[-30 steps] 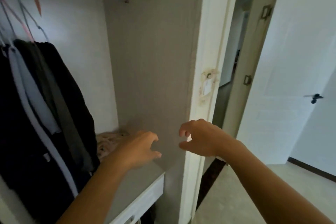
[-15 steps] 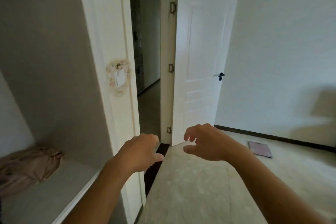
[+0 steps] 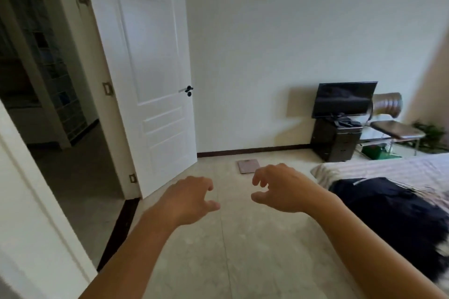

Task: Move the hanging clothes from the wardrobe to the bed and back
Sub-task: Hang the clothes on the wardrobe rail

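Both my hands are held out in front of me over the tiled floor. My left hand (image 3: 189, 198) is empty with its fingers loosely curled and apart. My right hand (image 3: 281, 188) is empty too, with the fingers spread and bent. The bed (image 3: 393, 167) with a striped cover lies at the right edge. Dark navy clothes (image 3: 398, 216) are heaped on its near corner, just right of my right forearm. Only the wardrobe's white side panel (image 3: 26, 201) shows at the far left; its hanging clothes are out of view.
A white door (image 3: 148, 85) stands open at the left onto a dark hallway. A pink flat scale (image 3: 249, 165) lies on the floor ahead. A TV (image 3: 343, 99) on a black stand, a brown chair (image 3: 393, 124) and a plant stand by the far wall.
My view has swung right, away from the wardrobe interior, past the door, until the bed and the clothes on it appear. Both hands stay empty and held out in the same pose.
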The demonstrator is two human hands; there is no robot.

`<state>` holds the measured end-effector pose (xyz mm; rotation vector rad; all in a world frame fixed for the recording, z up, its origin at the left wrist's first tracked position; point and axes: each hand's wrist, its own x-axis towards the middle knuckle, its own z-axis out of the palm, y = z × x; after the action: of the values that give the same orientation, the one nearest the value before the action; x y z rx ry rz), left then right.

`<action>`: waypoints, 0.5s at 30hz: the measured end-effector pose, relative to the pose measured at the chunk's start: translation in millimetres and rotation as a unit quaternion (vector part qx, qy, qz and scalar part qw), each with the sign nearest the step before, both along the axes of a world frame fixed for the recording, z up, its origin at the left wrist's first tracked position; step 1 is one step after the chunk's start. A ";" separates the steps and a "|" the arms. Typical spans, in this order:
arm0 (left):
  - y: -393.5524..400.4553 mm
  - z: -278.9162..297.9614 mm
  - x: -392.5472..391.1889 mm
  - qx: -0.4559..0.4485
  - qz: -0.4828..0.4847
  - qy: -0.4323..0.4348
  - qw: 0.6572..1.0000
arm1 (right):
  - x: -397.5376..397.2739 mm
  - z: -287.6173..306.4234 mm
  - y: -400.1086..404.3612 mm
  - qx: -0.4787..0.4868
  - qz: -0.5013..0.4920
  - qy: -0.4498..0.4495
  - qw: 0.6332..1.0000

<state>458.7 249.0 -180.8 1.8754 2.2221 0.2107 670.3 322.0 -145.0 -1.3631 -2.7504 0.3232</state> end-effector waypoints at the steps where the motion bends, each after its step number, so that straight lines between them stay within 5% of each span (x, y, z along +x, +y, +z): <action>1: 11.3 -1.4 13.7 -0.003 -0.016 -0.005 1.000 | 17.7 -0.7 4.0 -0.005 -0.014 -0.002 1.000; 15: 171.5 -14.4 172.6 -0.012 -0.246 -0.043 0.968 | 184.3 -28.0 65.9 0.003 -0.218 -0.011 0.976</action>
<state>631.3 420.5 -195.2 2.2778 1.6277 0.1710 854.6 387.9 -173.1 -1.9166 -2.3685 0.2720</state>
